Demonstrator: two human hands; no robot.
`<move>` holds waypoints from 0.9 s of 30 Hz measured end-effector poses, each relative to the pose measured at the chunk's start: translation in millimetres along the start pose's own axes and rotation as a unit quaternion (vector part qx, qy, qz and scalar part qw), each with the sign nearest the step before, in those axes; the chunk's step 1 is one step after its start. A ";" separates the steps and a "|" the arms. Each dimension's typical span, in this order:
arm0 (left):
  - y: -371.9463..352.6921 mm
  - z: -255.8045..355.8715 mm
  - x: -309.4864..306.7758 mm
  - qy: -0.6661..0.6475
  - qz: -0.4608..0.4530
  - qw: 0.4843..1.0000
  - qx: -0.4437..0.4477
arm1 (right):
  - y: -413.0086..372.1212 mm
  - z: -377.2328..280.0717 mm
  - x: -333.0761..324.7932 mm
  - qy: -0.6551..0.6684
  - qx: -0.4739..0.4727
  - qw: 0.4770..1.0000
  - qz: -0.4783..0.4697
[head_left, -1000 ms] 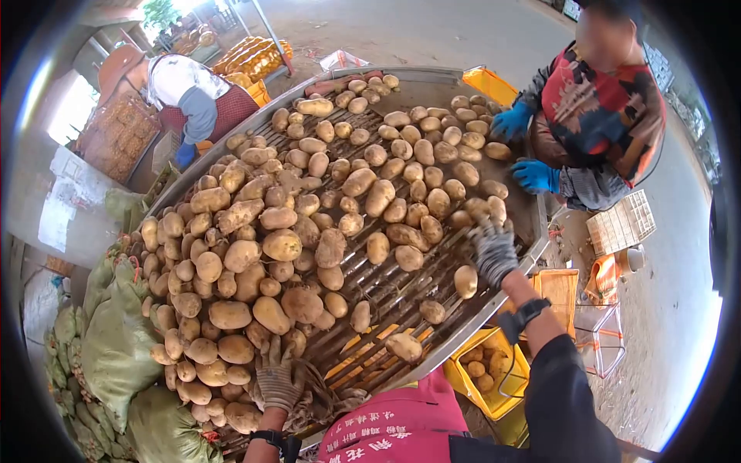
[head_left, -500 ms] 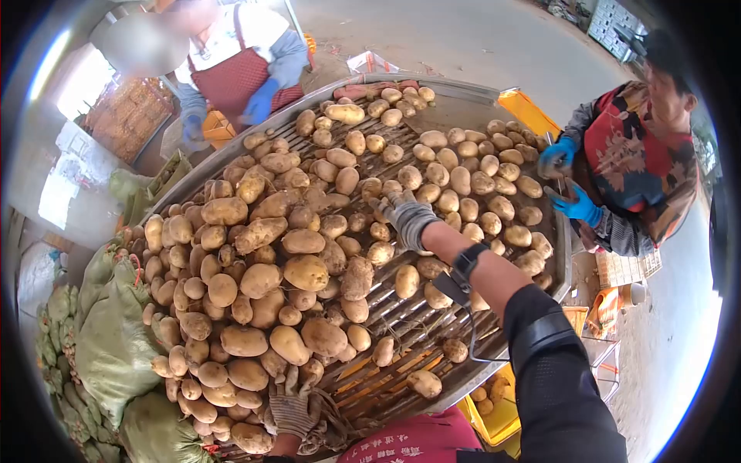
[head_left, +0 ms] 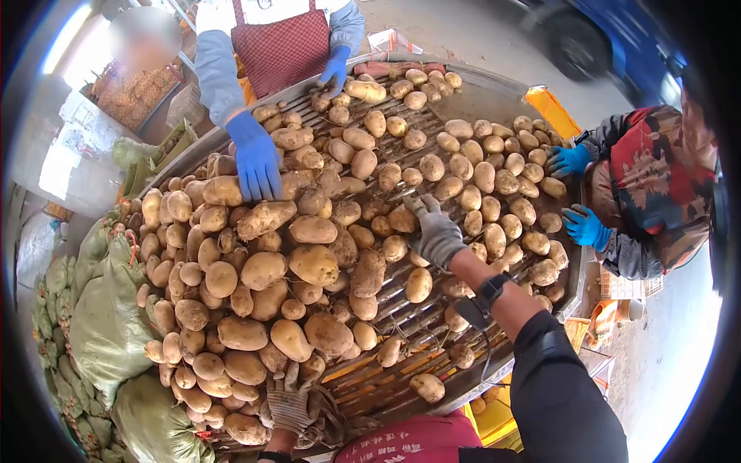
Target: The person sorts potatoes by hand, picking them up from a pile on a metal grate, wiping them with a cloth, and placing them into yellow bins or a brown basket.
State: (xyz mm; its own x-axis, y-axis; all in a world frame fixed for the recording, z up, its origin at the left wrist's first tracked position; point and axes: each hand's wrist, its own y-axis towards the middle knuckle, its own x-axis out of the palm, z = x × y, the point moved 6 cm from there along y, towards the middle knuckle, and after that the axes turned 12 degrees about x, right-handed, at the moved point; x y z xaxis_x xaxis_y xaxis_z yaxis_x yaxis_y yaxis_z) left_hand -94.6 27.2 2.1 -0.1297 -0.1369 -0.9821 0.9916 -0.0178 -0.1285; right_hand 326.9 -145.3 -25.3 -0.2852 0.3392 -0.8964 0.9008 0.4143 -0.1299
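Note:
My right hand [head_left: 438, 233], in a grey knit glove, reaches over the slatted table with its fingers stretched out. Its fingertips lie against a dirt-covered potato [head_left: 402, 219], with other loose potatoes around it. At the near edge my left hand [head_left: 292, 403], in a striped glove, rests with fingers apart beside the large potato heap [head_left: 266, 270]. Its fingertips touch or nearly touch the lowest potatoes. A crumpled brown cloth or glove [head_left: 328, 420] lies next to it. Neither hand has a visible grip on a potato.
Across the table, a co-worker's blue-gloved hand [head_left: 258, 163] presses on the heap. Another worker's blue gloves [head_left: 587, 227] are at the right rim. Green sacks [head_left: 112, 332] stand left; a yellow crate [head_left: 494, 417] sits below the near edge. A blue vehicle [head_left: 587, 38] passes behind.
My right hand has shifted slightly right in view; my left stays at the heap's near edge. The co-worker opposite has leaned in and put both hands onto the potatoes. A blue vehicle has appeared.

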 end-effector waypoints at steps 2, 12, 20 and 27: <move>-1.6 -2.5 5.8 0.016 -0.014 1.000 -0.003 | 15.6 -2.9 -3.3 0.072 0.048 0.992 -0.096; -0.6 -1.6 7.9 0.014 -0.031 0.999 -0.028 | -62.3 32.1 -9.7 0.793 0.060 0.464 -0.391; 3.4 10.1 -3.6 0.054 -0.012 0.998 0.020 | -276.2 62.0 -15.3 0.926 0.097 0.282 -0.233; 2.0 10.0 -3.3 0.097 0.010 0.994 0.039 | -376.4 67.7 -2.5 0.940 0.064 0.273 -0.193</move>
State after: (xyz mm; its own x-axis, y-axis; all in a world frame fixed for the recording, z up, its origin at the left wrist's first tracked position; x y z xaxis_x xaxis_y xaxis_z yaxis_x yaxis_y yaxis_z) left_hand -92.3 17.6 6.5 -0.0992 0.0549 -0.9935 0.9900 -0.0954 -0.1041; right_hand 10.7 -359.3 -2.9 0.0783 0.1747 0.9815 0.6542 0.7339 -0.1828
